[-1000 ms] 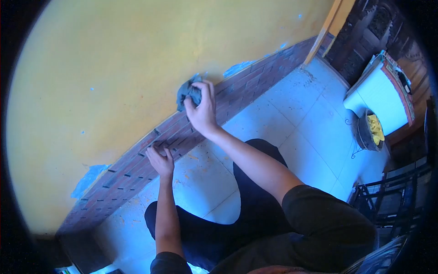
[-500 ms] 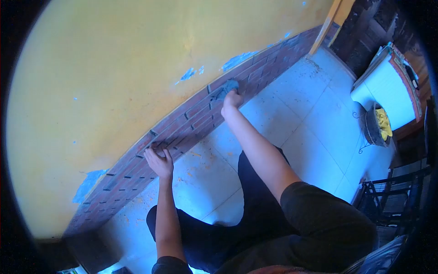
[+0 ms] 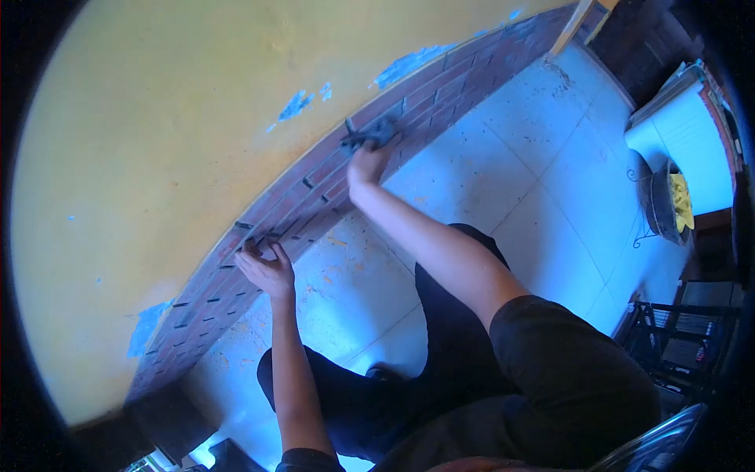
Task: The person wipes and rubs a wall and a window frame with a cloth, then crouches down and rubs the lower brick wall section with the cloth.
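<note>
A strip of reddish brick-pattern cladding (image 3: 326, 189) with dark joints runs along the foot of the yellow wall (image 3: 165, 134). My right hand (image 3: 368, 165) is closed on a crumpled dark grey cloth (image 3: 377, 132), pressed against the upper part of the bricks; motion blurs it slightly. Farther left along the same strip, my left hand (image 3: 267, 271) rests its fingertips on the bricks. Its thumb and fingers are apart, and I see nothing held in it.
Pale floor tiles (image 3: 511, 181) carry scattered crumbs and flakes. Peeled patches (image 3: 413, 64) mark the wall above the bricks. At the right stand a dark pot (image 3: 664, 204) with yellow contents, a white cabinet (image 3: 700, 149) and a black rack (image 3: 676, 342).
My right hand and the cloth have moved left along the bricks, towards my left hand. My left hand stays at the bricks, its fingers slightly shifted. The whole view has tilted a little.
</note>
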A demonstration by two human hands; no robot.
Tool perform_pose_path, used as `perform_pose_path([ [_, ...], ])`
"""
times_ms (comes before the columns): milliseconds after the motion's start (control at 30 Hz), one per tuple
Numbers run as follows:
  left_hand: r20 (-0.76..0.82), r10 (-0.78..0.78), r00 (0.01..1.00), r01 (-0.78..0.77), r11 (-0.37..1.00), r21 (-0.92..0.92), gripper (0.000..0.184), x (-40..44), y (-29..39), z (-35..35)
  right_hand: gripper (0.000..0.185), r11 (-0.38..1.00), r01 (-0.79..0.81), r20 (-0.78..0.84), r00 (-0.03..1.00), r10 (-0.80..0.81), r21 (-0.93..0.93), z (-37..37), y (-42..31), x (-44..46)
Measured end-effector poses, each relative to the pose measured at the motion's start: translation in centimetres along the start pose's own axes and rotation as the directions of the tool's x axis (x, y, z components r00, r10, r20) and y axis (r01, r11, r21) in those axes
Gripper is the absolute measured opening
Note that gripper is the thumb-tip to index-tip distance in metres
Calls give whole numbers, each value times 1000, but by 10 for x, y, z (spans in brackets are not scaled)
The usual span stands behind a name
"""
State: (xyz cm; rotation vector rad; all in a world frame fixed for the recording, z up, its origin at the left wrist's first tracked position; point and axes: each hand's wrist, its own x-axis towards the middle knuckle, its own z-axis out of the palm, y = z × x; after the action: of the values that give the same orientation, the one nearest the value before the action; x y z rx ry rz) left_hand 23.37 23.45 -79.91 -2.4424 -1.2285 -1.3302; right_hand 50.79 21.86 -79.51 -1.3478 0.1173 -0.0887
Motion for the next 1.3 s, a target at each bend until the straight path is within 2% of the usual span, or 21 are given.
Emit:
perform_pose_path([
  [33,-23,15,1000,-15,1000,1,34,0,0,3,47,999,36,-73,997,-33,40,6,0,15],
  [100,-29,32,999,-32,999,-10,36,-5,-8,8,50,998,-55,-47,997,56,29,-4,-20,56],
  [167,-14,41,999,-41,999,-7,36,-7,-14,9,54,999,-34,-7,999,34,-20,-8,-18,75],
  [333,-40,70,997,-70,998,9,37,-6,-12,14,44,963,261,8,965,-261,-63,-14,-11,80],
  [433,-52,48,998,-46,998,32,39,-9,-10,16,43,941,228,34,973,-226,-251,-23,-23,81],
  [533,-54,31,998,-29,999,33,40,-10,-10,18,38,905,350,96,937,-337,-242,-31,-24,83],
  [633,-64,41,997,-38,999,35,40,-7,-7,18,33,850,469,226,878,-421,-238,-45,-38,49],
  [700,-64,34,997,-33,999,18,40,-8,-7,17,31,864,470,350,851,-390,-180,-49,-27,12],
  [733,-68,33,997,-31,999,29,40,-7,-7,17,30,923,361,458,848,-267,-130,-53,-24,-6],
  [800,-71,29,997,-26,999,43,40,-8,-6,17,31,959,262,480,858,-182,-105,-53,-28,-32],
  [867,-43,6,999,-5,999,39,41,-9,-5,18,35,973,189,361,924,-129,-136,-44,-30,-12],
  [967,-33,-7,999,7,1000,12,42,-10,-9,13,34,990,141,77,987,-140,-14,-32,-31,61],
  [1067,-33,-4,999,3,1000,-19,39,-8,-8,11,34,979,202,196,961,-194,-18,-35,-27,71],
  [1133,-10,-32,999,32,999,-41,38,-8,-7,10,38,938,323,291,916,-276,-129,-33,-17,18],
  [1167,-25,-34,999,33,999,-7,40,-9,-7,12,42,910,377,394,873,-287,-173,-36,-12,-15],
  [1200,-34,-30,999,29,999,-17,40,-8,-7,12,46,942,305,550,815,-182,-141,-45,-20,-48],
  [1233,-41,-26,999,25,999,-29,41,-7,-6,12,47,911,385,654,728,-204,-144,-51,-12,-76],
  [1267,-44,-23,999,21,999,-41,42,-7,-4,11,47,972,162,739,674,17,-171,-54,-7,-98],
  [1300,14,-109,994,110,992,-61,45,-9,-2,9,48,974,152,689,725,4,-166,-53,-4,-101],
])
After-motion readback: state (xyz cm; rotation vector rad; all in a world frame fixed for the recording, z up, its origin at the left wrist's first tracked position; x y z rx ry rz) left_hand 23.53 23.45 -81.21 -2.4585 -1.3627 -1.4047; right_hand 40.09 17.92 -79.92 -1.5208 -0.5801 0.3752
